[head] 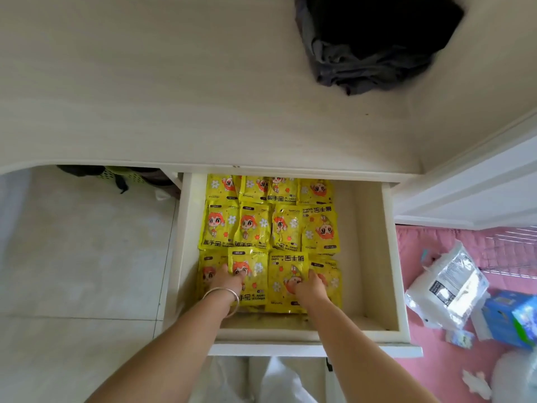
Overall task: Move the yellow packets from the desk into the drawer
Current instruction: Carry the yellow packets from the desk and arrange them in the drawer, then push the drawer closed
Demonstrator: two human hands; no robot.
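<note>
An open white drawer [369, 257] under the desk [174, 97] holds several yellow hand-warmer packets [270, 225] laid in rows across its left and middle part. Both my hands reach into the front row. My left hand [229, 279], with a silver bangle on its wrist, rests fingers-down on a packet [252, 269]. My right hand [309, 286] lies on the neighbouring packet [283, 266], its fingers bent over the packet's surface. No yellow packets show on the desk top.
A dark bundle of cloth [374, 45] lies at the desk's back right. The drawer's right strip is bare. A pink bed [436, 370] to the right carries a white plastic bag [447, 289] and a blue box [511, 318]. A green basket [113, 171] sits under the desk.
</note>
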